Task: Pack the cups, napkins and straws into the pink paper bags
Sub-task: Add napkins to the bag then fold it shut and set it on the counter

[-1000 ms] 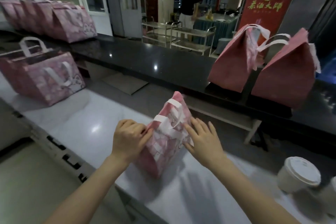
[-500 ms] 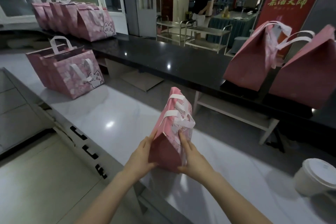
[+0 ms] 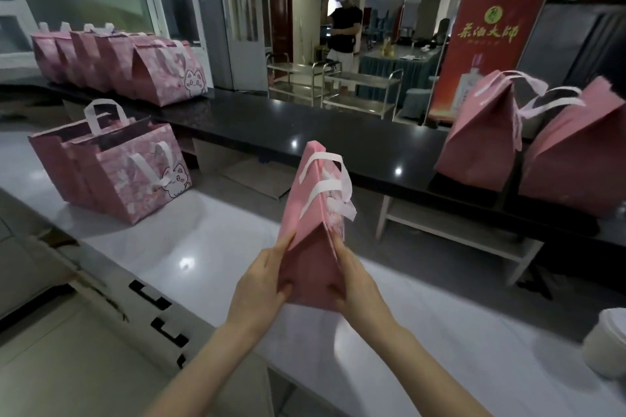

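Bag: a pink paper bag (image 3: pixel 310 247), matt and creased, folded shut into a wedge that narrows to a ridge at the top; flat white paper handles loop over its upper right side.
Left hand: the left hand (image 3: pixel 261 284) clasps the bag's lower left edge, thumb on the near face, fingers (image 3: pixel 283 244) flat along the side.
Right hand: the right hand (image 3: pixel 357 284) grips the lower right edge, its fingers (image 3: pixel 338 244) pressed to the printed side panel.
Position: the bag stands upright and slightly tilted between both hands, over the near white desk (image 3: pixel 203 237); whether its base touches the surface cannot be told.
Desk: glossy white top, reflecting ceiling lights.
Open bags: two pink bags (image 3: pixel 111 166) with a cartoon cat print and white handles stand with mouths open on the white desk, well to the left.
Counter: a long polished black counter (image 3: pixel 305 132) runs behind, higher than the desk.
Row: a row of closed bags (image 3: pixel 118 64) sits at the counter's far left.
Pair: two large folded bags (image 3: pixel 528 145) rest on the counter at right.
Cup: a white lidded cup (image 3: pixel 606 345) sits at the right edge.
Banner: a red banner (image 3: pixel 487 44) with gold characters stands beyond the counter.
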Demonstrator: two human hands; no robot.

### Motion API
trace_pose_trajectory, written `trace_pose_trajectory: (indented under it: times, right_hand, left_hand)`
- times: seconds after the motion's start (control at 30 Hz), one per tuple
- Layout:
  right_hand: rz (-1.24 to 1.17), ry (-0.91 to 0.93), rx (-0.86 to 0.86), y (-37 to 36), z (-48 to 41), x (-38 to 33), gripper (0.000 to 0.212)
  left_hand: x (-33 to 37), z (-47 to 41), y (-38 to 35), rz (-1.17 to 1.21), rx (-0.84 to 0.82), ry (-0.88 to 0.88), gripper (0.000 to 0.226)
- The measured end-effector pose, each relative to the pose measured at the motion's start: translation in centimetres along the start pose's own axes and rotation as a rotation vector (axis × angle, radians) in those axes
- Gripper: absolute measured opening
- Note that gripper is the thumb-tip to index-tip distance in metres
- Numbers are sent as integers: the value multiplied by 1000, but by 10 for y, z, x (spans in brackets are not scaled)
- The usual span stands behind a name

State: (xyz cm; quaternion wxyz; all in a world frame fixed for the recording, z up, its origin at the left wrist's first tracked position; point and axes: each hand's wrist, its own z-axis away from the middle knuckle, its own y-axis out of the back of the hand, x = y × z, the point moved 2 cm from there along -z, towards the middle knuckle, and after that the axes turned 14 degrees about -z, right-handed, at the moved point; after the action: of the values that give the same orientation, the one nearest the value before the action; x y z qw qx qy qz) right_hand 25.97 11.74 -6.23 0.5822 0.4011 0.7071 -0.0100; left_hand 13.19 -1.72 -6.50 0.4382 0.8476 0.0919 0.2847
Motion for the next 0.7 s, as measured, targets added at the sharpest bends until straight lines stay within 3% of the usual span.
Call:
trace_pose_trajectory:
  times: [0.33,0.7]
  right_hand:
    - [54,74,223,54,-87,-68,109]
    - [173,-73,335,143,-160,-16,109]
  left_hand:
    - [19,-126,61,126,131,-194,96]
    - [74,-244,-30,192,-9,-267,94]
